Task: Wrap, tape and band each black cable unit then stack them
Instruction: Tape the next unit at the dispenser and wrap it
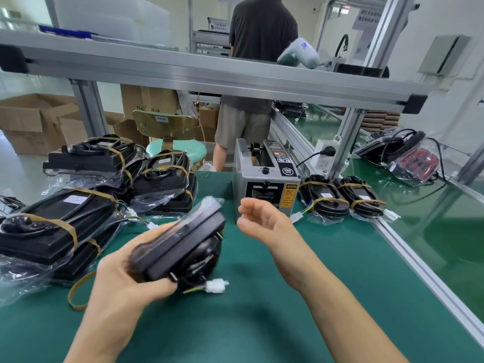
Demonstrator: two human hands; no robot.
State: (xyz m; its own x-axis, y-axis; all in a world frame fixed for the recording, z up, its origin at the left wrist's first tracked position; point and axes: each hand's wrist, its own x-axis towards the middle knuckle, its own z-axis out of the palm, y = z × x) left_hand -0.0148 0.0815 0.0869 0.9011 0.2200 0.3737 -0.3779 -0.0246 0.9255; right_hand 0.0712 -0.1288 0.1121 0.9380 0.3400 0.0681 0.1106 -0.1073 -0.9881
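My left hand (123,279) grips a black cable unit (180,247) above the green mat, tilted, its clear wrap blurred at the top and a white connector (216,286) hanging below. Just to the right hovers my right hand (262,221), fingers relaxed and holding nothing, in front of the grey tape dispenser (264,179). A pile of wrapped, banded units (78,195) lies at the left. Two more banded units (340,197) lie right of the dispenser. A loose tan rubber band (76,294) rests on the mat by the left pile.
An aluminium frame rail (209,74) crosses overhead. A person (259,74) stands with their back to me beyond the bench. A conveyor edge (419,265) runs along the right. A bagged red-and-black unit (408,158) sits at far right, and cardboard boxes (31,121) stand on the floor at left.
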